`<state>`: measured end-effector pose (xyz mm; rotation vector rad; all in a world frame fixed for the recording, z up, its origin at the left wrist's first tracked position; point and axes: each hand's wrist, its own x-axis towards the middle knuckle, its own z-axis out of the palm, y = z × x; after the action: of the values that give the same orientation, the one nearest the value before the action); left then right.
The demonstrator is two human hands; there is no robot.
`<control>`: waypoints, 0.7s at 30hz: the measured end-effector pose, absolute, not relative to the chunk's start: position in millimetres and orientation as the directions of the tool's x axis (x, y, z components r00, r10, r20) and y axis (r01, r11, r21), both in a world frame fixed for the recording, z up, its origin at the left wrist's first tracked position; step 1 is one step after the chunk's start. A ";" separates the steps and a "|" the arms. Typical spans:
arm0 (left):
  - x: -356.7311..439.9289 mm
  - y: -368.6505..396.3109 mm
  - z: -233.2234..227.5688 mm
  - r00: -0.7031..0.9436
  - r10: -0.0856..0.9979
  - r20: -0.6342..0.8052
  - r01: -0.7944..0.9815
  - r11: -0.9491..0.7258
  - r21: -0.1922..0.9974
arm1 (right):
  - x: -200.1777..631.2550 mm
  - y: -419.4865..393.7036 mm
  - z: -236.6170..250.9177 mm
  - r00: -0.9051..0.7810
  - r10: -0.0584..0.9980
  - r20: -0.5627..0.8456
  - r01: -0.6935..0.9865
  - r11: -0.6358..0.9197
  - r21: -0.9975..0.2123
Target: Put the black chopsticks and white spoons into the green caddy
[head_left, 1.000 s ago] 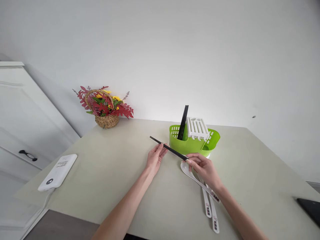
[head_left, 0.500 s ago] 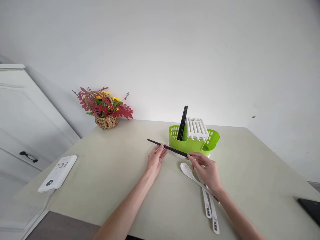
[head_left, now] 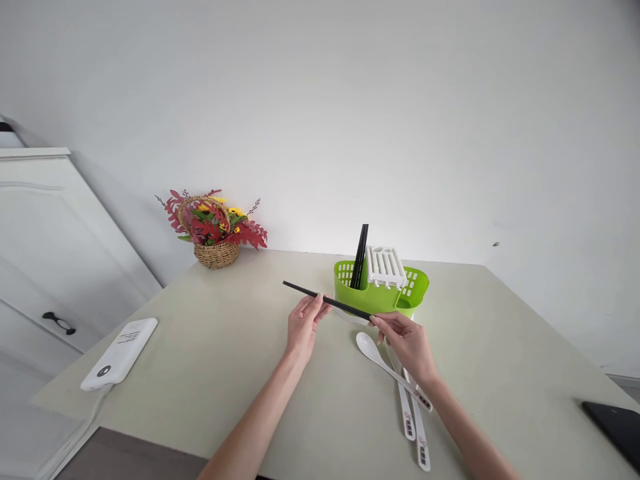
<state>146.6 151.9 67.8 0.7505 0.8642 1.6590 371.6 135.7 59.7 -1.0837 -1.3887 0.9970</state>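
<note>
Black chopsticks (head_left: 347, 308) lie slantwise across both hands, just in front of a green cutlery holder (head_left: 370, 299). My left hand (head_left: 305, 322) pinches them near the middle, and my right hand (head_left: 403, 339) grips their right end; how many there are I cannot tell. More black chopsticks (head_left: 359, 259) stand leaning in the holder's left compartment. A white slotted rack (head_left: 386, 265) covers the holder's middle. Below my right hand, three white spoons (head_left: 369, 345) lie crossed on the table, partly hidden by that hand.
A wicker basket of artificial flowers (head_left: 217, 255) stands at the table's back left. On the left edge lies a white power bank (head_left: 120, 353) with a cable. A black phone-like object (head_left: 613, 423) rests at the right edge. White wall behind, white cabinet (head_left: 65, 247) left.
The camera view has shifted slightly, so everything sits a little lower in it. Both hands keep hold of the chopsticks in nearly the same pose.
</note>
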 end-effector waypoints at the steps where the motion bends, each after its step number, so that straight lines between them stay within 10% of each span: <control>1: 146.6 150.5 72.0 -0.229 0.971 0.064 -0.499 -0.174 0.849 | 371.7 135.6 60.2 -0.028 0.970 0.240 0.071 0.241 -0.968; 21: 119.2 208.6 206.3 -0.237 0.836 0.495 -0.019 -0.513 0.858 | 357.1 126.1 65.3 -0.303 0.931 0.204 -0.196 0.149 -0.969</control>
<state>119.2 208.6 206.3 1.4081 1.0109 1.8139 357.1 126.1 65.3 -0.7768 -1.3894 1.3770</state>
